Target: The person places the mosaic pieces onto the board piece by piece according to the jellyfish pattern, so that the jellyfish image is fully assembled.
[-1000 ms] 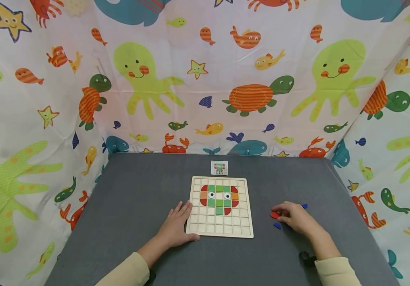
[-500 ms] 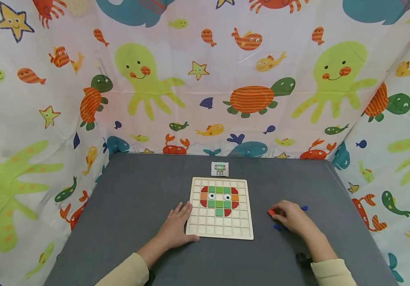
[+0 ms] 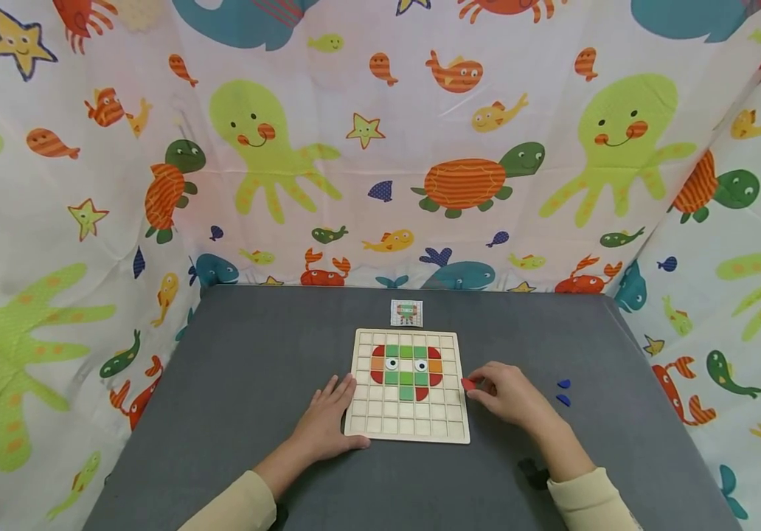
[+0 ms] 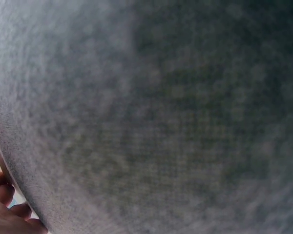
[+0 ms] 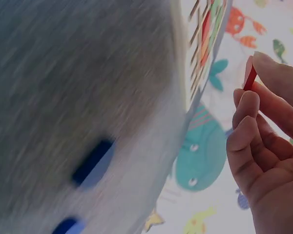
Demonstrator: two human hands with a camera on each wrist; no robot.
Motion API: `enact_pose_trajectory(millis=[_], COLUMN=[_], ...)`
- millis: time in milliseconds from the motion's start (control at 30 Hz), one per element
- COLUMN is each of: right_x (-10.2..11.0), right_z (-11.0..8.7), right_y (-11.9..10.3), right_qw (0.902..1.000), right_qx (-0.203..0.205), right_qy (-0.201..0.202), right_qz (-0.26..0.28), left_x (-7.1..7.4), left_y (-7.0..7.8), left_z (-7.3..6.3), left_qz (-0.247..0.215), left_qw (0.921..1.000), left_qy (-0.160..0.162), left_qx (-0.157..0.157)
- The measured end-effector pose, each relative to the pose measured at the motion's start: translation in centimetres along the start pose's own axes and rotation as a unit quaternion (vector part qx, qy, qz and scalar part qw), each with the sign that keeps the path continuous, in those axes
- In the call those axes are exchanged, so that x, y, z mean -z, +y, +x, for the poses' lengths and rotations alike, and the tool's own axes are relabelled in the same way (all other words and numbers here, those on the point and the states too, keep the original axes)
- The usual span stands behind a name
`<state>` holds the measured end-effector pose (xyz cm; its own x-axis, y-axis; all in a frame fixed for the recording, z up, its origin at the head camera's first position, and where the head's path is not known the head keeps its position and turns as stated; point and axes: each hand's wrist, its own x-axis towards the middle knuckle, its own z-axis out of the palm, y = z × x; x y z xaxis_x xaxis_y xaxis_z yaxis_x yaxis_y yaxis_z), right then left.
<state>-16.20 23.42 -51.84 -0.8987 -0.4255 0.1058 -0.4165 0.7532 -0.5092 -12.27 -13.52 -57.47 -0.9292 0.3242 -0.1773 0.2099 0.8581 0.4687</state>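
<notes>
My right hand [image 3: 503, 394] pinches a small red piece [image 5: 250, 74] between thumb and fingertip, just off the right edge of the wooden grid board [image 3: 380, 426]. In the right wrist view that piece is held edge-on, so its full outline is hidden. On the board lies a pattern of green squares [image 3: 407, 394], red rounded pieces [image 3: 422, 394], orange squares and two eye tiles. My left hand [image 3: 327, 420] rests along the board's left edge with fingers spread, the thumb at its lower left corner. The left wrist view catches only some fingers [image 4: 2, 195] by the board edge.
Two blue half-round pieces [image 3: 563, 400] lie on the grey table [image 3: 254, 354], right of the right hand. A small printed card [image 3: 407, 313] with a similar figure sits behind the board. A sea-animal curtain [image 3: 367, 169] stands around the table's back and sides.
My right hand has lifted the red piece from beside the blue pieces and carried it left to the board's edge. Both blue pieces now show fully. The left hand has stayed put.
</notes>
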Motion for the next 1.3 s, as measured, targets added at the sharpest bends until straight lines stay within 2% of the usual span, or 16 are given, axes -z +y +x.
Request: enact_pose_trajectory(millis=[100,300,500,667,900,1133,1300], right_x=[-0.5,-1.8,-3.8,-5.5,-7.4,-8.7,-9.3], right_z=[0.8,2.1,3.0,3.9,4.9,5.5,5.8], right_y=[-1.2,-3.5,-5.6,-6.9,-8.1,-8.9,-9.2], right_qw=[1.0,0.9993,0.9988,0.9994,0.9985,0.9943,0.9896], right_qx=[0.007,0.028,0.016,0.002,0.01,0.015,0.024], right_qy=[-0.005,0.021,0.043,0.036,0.035,-0.006,-0.017], right_qz=[0.004,0.01,0.013,-0.002,-0.042,-0.106,-0.141], left_x=[0.1,0.1,0.0,-0.1,-0.1,-0.1,0.0], left_y=[0.0,-0.2,-0.2,-0.1,-0.2,-0.3,-0.2], left_z=[0.1,0.2,0.0,-0.1,0.0,0.0,0.0], left_qz=[-0.003,-0.001,-0.004,-0.006,-0.001,0.002,-0.002], left_qw=[1.0,1.0,1.0,0.9999,0.9999,0.9998,0.9998], left_qy=[0.0,0.004,0.003,0.004,0.005,0.01,0.011], left_qx=[-0.001,-0.002,-0.007,-0.009,-0.011,-0.015,-0.016])
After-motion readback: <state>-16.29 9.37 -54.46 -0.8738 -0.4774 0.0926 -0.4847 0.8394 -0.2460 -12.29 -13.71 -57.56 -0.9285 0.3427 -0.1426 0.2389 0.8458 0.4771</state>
